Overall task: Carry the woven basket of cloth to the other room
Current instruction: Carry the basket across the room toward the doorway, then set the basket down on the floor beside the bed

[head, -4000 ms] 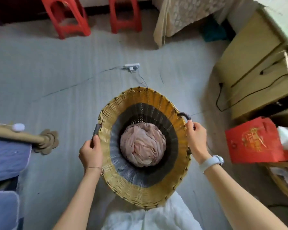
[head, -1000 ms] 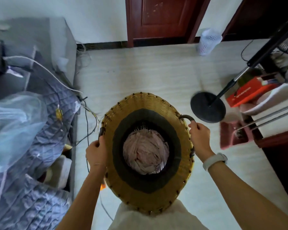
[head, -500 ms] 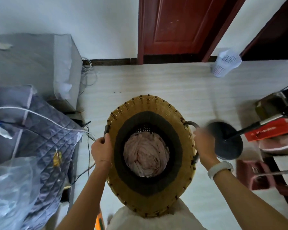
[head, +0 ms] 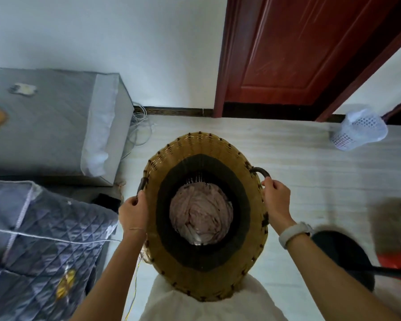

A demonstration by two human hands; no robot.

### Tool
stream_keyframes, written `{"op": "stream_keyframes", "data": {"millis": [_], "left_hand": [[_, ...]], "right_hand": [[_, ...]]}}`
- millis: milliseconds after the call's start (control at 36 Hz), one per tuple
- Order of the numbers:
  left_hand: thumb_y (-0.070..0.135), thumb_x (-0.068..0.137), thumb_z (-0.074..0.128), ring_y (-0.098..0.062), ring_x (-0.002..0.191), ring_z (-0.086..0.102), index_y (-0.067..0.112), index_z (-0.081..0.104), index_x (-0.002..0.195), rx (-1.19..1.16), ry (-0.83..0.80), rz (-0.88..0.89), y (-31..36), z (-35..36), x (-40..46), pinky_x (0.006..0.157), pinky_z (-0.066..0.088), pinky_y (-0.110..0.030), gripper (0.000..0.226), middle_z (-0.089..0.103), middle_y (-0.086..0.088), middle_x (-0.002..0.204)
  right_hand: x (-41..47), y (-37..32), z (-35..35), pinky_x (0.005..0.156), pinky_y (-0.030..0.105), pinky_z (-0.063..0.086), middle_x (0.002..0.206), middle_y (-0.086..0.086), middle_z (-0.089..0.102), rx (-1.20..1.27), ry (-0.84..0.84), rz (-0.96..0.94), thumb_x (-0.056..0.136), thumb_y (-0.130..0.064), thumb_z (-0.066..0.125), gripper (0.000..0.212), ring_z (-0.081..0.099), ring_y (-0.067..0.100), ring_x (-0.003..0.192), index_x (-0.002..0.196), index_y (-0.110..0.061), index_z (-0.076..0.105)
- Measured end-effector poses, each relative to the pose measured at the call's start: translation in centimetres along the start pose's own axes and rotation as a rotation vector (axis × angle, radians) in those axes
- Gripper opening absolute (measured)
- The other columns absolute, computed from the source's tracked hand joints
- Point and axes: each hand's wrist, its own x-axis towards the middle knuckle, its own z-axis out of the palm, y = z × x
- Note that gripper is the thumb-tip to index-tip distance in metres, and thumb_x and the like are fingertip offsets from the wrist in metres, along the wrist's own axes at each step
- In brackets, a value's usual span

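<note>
**Basket held at both handles, facing the red door**

You hold the woven basket (head: 204, 281) off the floor in front of your body. Your left hand (head: 133, 213) is curled tight around the left handle (head: 141, 184); your right hand (head: 276, 200) is closed on the right handle (head: 261, 171). Pink cloth (head: 200, 212) is bundled at the basket's bottom. Red door (head: 294, 49) ahead, grey mattress (head: 51, 121) to your left, white mesh bin (head: 359, 129) at right.

Matt, rough woven basket (head: 196, 144) holds crumpled pink cloth (head: 200, 210); beyond it, a glossy red-brown wooden door (head: 294, 49).
</note>
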Motion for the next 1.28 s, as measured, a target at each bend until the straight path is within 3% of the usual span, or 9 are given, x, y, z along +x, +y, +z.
{"op": "stream_keyframes", "data": {"millis": [139, 278, 417, 556, 667, 833, 972, 1167, 1278], "left_hand": [[0.021, 0.09, 0.047, -0.015, 0.049, 0.029, 0.014, 0.038, 0.047, -0.037, 0.021, -0.043, 2.8, 1.7, 5.4, 0.05, 0.023, -0.024, 0.044, 0.031, -0.005, 0.048], [0.021, 0.09, 0.046, -0.018, 0.051, 0.028, 0.01, 0.036, 0.047, -0.066, -0.01, -0.076, 6.4, 2.6, 13.2, 0.054, 0.025, -0.029, 0.046, 0.029, -0.008, 0.049], [0.034, 0.088, 0.045, -0.028, 0.076, 0.053, 0.004, 0.066, 0.083, -0.017, -0.073, -0.102, 10.4, 2.7, 23.1, 0.078, 0.045, -0.038, 0.037, 0.058, -0.016, 0.076], [0.026, 0.091, 0.045, -0.024, 0.063, 0.043, 0.006, 0.051, 0.057, -0.015, -0.063, -0.051, 14.2, 3.2, 30.6, 0.057, 0.031, -0.028, 0.04, 0.047, -0.016, 0.063], [0.028, 0.091, 0.044, -0.022, 0.063, 0.042, 0.014, 0.047, 0.053, -0.016, -0.052, -0.041, 17.1, 3.7, 35.0, 0.057, 0.031, -0.028, 0.041, 0.047, -0.015, 0.065], [0.031, 0.091, 0.044, -0.022, 0.066, 0.045, 0.026, 0.041, 0.054, -0.016, -0.077, -0.06, 20.6, 6.0, 41.0, 0.069, 0.035, -0.031, 0.038, 0.05, -0.013, 0.072], [0.028, 0.091, 0.045, -0.022, 0.059, 0.047, 0.021, 0.052, 0.054, 0.002, -0.133, -0.076, 23.8, 9.3, 46.7, 0.069, 0.042, -0.035, 0.039, 0.053, -0.01, 0.06], [0.02, 0.092, 0.05, -0.021, 0.055, 0.053, 0.019, 0.057, 0.055, 0.001, -0.168, -0.24, 24.9, 15.4, 55.0, 0.086, 0.052, -0.048, 0.037, 0.057, -0.007, 0.056], [0.022, 0.093, 0.047, -0.027, 0.065, 0.059, 0.01, 0.067, 0.067, 0.082, -0.198, -0.27, 23.7, 18.4, 59.4, 0.087, 0.053, -0.049, 0.035, 0.06, -0.007, 0.058]], "right_hand": [[4.4, -3.6, 4.3, 0.064, 0.035, 0.034, 0.068, 0.016, 0.047, -0.005, -0.028, 0.014, 0.089, -0.024, 0.044, 0.033, 0.039, 0.027, 0.066, 0.071, 0.001, 0.053], [8.9, -8.2, 10.1, 0.057, 0.034, 0.032, 0.058, 0.012, 0.045, 0.032, -0.015, 0.047, 0.088, -0.02, 0.046, 0.028, 0.037, 0.023, 0.057, 0.069, -0.003, 0.055], [13.1, -14.1, 16.5, 0.057, 0.035, 0.031, 0.063, 0.015, 0.043, 0.017, 0.051, 0.058, 0.087, -0.019, 0.045, 0.032, 0.035, 0.026, 0.062, 0.071, 0.006, 0.055], [16.6, -18.5, 21.6, 0.054, 0.03, 0.031, 0.067, 0.017, 0.047, 0.016, 0.031, 0.053, 0.09, -0.021, 0.044, 0.04, 0.035, 0.021, 0.055, 0.087, 0.017, 0.056], [19.1, -21.2, 24.4, 0.05, 0.026, 0.029, 0.055, 0.007, 0.039, 0.088, -0.011, 0.103, 0.092, -0.016, 0.043, 0.024, 0.031, 0.016, 0.051, 0.079, -0.001, 0.057], [24.4, -23.1, 28.8, 0.053, 0.028, 0.031, 0.055, 0.006, 0.038, 0.095, -0.064, 0.158, 0.093, -0.014, 0.041, 0.027, 0.031, 0.017, 0.052, 0.067, -0.008, 0.05], [31.1, -25.0, 33.1, 0.054, 0.029, 0.033, 0.055, 0.006, 0.041, 0.06, -0.102, 0.201, 0.09, -0.013, 0.04, 0.03, 0.035, 0.017, 0.053, 0.061, -0.011, 0.046], [40.4, -25.5, 39.2, 0.059, 0.026, 0.039, 0.061, 0.007, 0.049, -0.052, -0.184, 0.239, 0.092, -0.014, 0.038, 0.029, 0.044, 0.017, 0.059, 0.067, -0.009, 0.05], [43.9, -24.3, 42.2, 0.057, 0.026, 0.039, 0.061, 0.006, 0.051, -0.115, -0.181, 0.266, 0.093, -0.015, 0.038, 0.031, 0.045, 0.017, 0.058, 0.065, -0.012, 0.05]]}}
